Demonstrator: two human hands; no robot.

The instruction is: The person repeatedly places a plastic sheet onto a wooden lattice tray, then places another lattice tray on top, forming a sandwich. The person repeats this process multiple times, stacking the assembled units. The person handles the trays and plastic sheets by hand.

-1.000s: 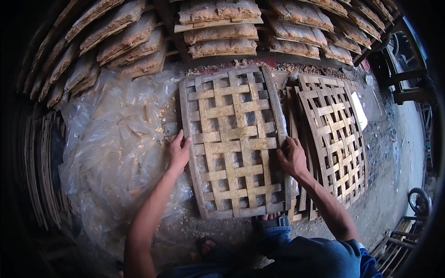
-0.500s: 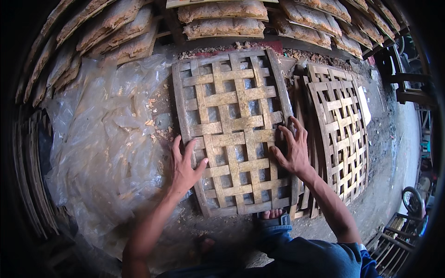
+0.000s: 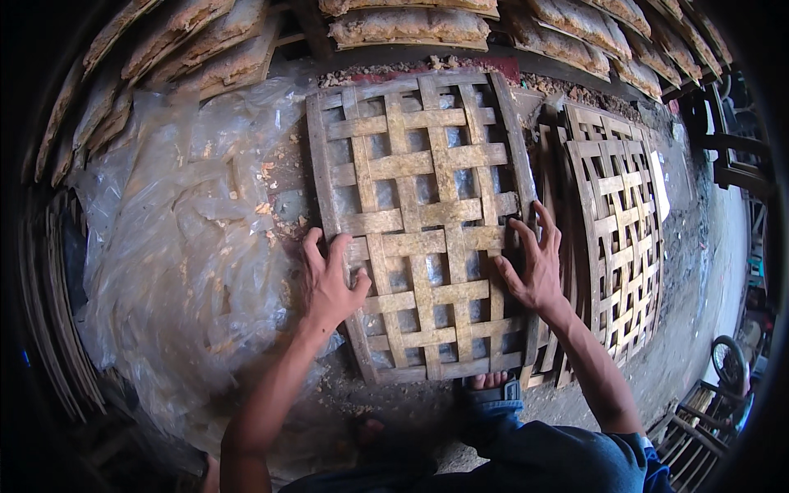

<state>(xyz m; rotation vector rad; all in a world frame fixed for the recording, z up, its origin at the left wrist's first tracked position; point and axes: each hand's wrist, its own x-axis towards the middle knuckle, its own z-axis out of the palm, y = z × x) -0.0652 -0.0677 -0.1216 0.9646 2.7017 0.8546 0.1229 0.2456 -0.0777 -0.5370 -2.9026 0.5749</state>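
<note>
Two hands pressed flat on a woven bamboo lattice tray [image 3: 423, 222] lying on the ground.

The tray lies flat in the middle of the view, its lower edge just above a sandalled foot [image 3: 491, 386]. The left hand [image 3: 329, 283] rests on the tray's left rim, fingers [image 3: 313, 249] spread apart and gripping nothing; the right hand [image 3: 534, 267] lies on the right rim, its fingers likewise splayed and flat. Just right of the tray, a stack of similar lattice trays [image 3: 616, 222] overlaps beneath its edge. To the left spreads a crumpled clear plastic sheet [image 3: 173, 246] dotted with crumbs. Along the top, racks of pale crusted slabs [image 3: 407, 25] run across.
</note>
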